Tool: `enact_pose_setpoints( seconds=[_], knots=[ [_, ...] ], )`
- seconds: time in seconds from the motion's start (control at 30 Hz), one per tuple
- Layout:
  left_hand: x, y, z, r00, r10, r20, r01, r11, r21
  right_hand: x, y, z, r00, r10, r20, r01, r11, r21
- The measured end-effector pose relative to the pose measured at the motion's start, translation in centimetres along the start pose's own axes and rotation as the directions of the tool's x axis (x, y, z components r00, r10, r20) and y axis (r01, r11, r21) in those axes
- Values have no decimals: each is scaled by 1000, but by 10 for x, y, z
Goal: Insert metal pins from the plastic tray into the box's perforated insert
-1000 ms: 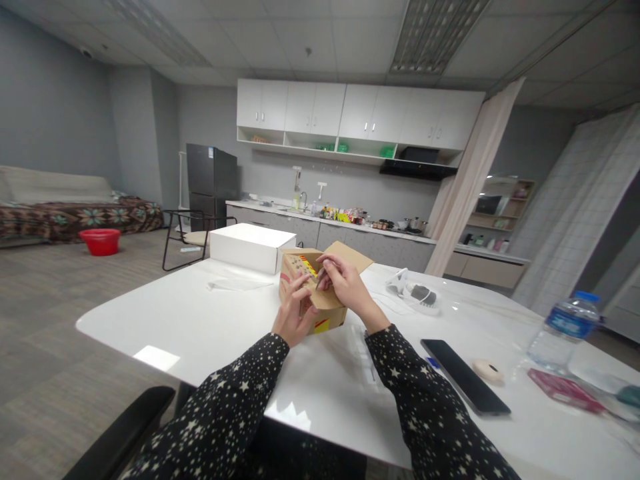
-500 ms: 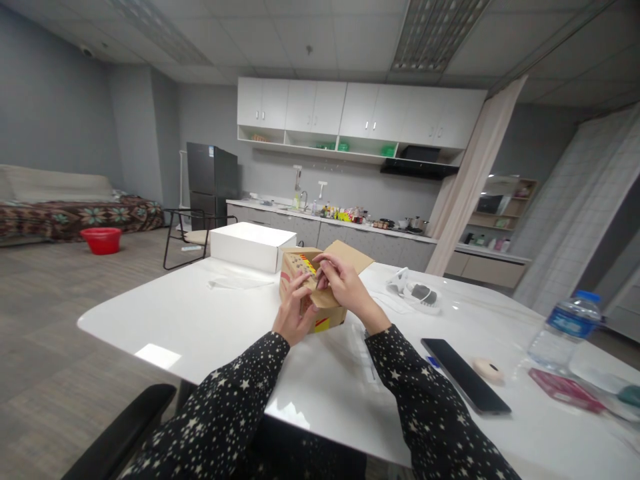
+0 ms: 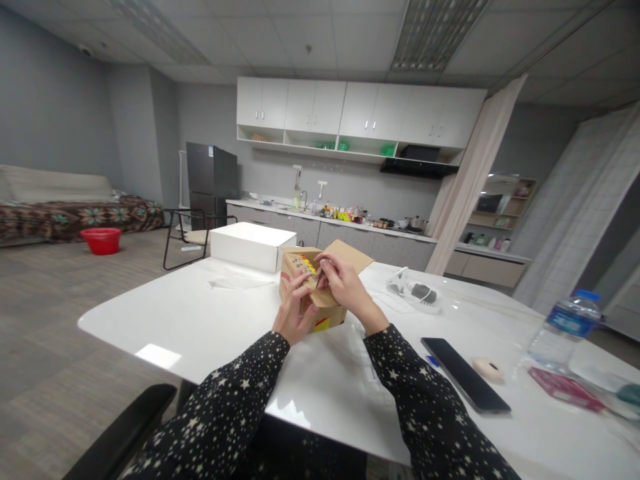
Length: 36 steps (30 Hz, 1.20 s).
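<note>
A small brown cardboard box [image 3: 334,315] with red and yellow markings sits on the white table, one flap [image 3: 354,256] raised on its right side. My left hand [image 3: 295,310] is against its near left side, fingers curled over the top edge and thumb toward the front, gripping it. Over the top of the box, my right hand [image 3: 340,280] is closed in a pinch. Something thin and dark shows at its fingertips, too small to name. What lies inside the box is mostly hidden by both hands.
A white box [image 3: 250,245] stands behind on the left, near crumpled clear plastic [image 3: 240,283]. To the right are a white strapped device [image 3: 420,295], a black phone [image 3: 465,375], a beige rounded case [image 3: 487,369], a water bottle [image 3: 567,330] and a dark red packet [image 3: 566,389].
My right hand has shifted very slightly at the box top. My left hand and the box stay in place.
</note>
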<state>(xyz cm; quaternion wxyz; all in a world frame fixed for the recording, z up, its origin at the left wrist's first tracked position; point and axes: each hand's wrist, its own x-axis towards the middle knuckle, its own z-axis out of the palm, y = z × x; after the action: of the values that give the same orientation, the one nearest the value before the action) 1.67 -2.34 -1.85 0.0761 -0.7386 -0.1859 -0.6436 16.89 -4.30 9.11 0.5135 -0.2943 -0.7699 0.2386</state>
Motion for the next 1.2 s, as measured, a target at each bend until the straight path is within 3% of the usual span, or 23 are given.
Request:
enact_pose_setpoints(
  seconds=[0.1,0.3,0.47,0.63,1.03,1.2],
  knots=[
    [0,0,0,1000,1,6,-1,1000,1,1,1,0,999,44,-23,-43,999,32],
    [0,-2,1,1000,6,3,-6,1000,-17,0,-2,1,999,-48,17,49,996,-72],
    [-1,-2,0,1000,-8,12,8,1000,2,1,0,2,997,45,-61,-46,999,-24],
    [0,-1,0,1000,6,7,-6,1000,1,0,-4,3,1000,-25,-7,24,997,-69],
    [-1,-1,1,1000,0,3,0,1000,10,-1,-6,3,999,4,-40,-6,998,-57],
    [-1,0,1,1000,-6,-1,6,1000,22,-2,-8,3,999,-38,4,38,994,-105]
  ],
)
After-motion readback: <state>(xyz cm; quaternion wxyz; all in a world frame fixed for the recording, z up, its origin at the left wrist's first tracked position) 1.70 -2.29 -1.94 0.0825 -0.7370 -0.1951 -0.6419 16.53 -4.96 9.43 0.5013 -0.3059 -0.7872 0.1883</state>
